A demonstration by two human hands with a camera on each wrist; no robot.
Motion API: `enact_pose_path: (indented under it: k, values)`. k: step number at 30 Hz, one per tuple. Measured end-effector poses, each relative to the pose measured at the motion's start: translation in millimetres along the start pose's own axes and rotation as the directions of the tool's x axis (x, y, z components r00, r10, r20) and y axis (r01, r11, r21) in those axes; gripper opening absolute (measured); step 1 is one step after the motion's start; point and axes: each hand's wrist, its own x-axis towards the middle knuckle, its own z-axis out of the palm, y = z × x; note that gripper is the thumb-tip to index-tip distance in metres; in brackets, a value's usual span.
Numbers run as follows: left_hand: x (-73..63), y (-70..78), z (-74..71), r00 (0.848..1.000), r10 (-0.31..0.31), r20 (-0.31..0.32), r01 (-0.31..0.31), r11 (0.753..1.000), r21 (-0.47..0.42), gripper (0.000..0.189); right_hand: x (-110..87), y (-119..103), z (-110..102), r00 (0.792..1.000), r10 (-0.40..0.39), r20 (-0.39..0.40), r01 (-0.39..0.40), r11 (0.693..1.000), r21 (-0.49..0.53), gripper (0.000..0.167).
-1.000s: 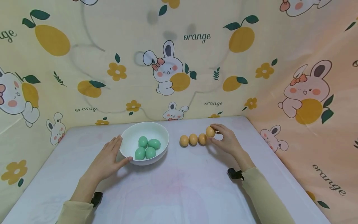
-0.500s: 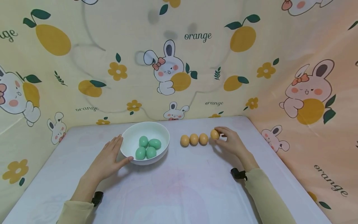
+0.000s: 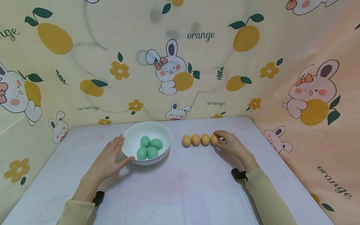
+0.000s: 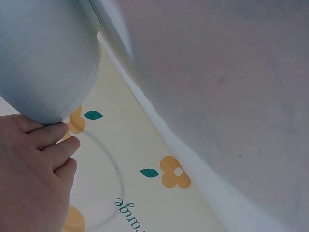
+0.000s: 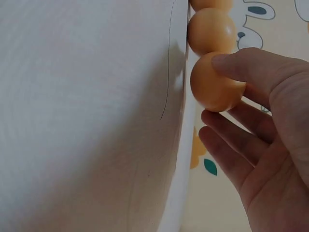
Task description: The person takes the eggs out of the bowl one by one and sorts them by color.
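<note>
In the head view, my left hand (image 3: pixel 108 162) rests against the left side of a white bowl (image 3: pixel 161 131), its fingers straight and the thumb at the near rim. Several green eggs (image 3: pixel 144 141) lie together inside the bowl. To the right, a row of orange-brown eggs (image 3: pixel 196 139) stands on the table. My right hand (image 3: pixel 233 145) pinches the egg (image 3: pixel 214 139) at the row's right end between thumb and fingers. The right wrist view shows the thumb on top of this egg (image 5: pixel 212 87), which is right beside its neighbour (image 5: pixel 212 31).
A white cloth (image 3: pixel 174 190) covers the table. Behind and at the right rises a curtain (image 3: pixel 208 65) printed with rabbits and oranges. Black wrist cameras (image 3: pixel 239 174) sit at both sleeves.
The right hand has lowered its egg from above the row, first to the right and then back left, to the row's right end. The left hand stays at the bowl.
</note>
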Motion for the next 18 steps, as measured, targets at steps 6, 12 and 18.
enact_pose_path:
  k: [6,12,18]
  values:
    - [-0.3,0.3,-0.9,1.000,0.000,0.004,0.000,1.000,-0.006,0.106,0.2,-1.9,1.7,1.000,0.011,0.024,-0.011,1.000,-0.008,0.054]
    - [0.0,-1.1,0.8,1.000,0.001,0.002,-0.001,1.000,0.000,0.106,0.3,-2.1,2.1,0.999,0.021,0.050,-0.021,1.000,-0.005,0.055]
    - [0.0,-2.6,2.0,1.000,0.003,-0.007,-0.003,1.000,0.002,0.106,1.2,-2.0,2.0,0.997,0.041,0.067,-0.041,0.999,-0.002,0.057]
